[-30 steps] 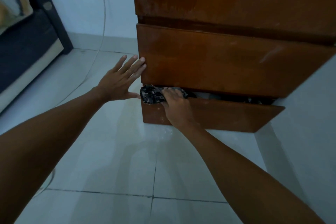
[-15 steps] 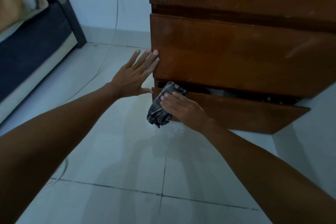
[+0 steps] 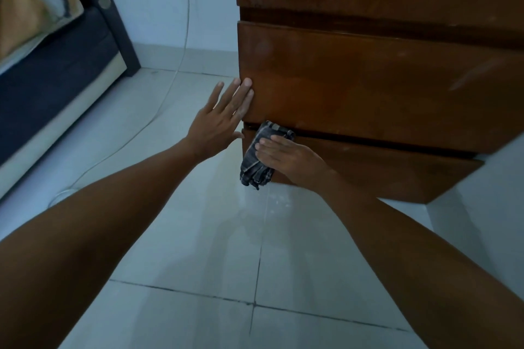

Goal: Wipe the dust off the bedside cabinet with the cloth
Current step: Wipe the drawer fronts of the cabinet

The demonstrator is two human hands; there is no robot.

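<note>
Head: cabinet (image 3: 368,88) top cut off (cloth (image 3: 256,161) half-hidden)

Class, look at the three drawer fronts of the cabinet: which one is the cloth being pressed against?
The bottom drawer: the right hand presses the cloth flat on its left end. The left hand touches the middle drawer.

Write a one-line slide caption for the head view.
Right hand presses a dark cloth against the bottom drawer while the left hand braces the wooden cabinet.
</note>
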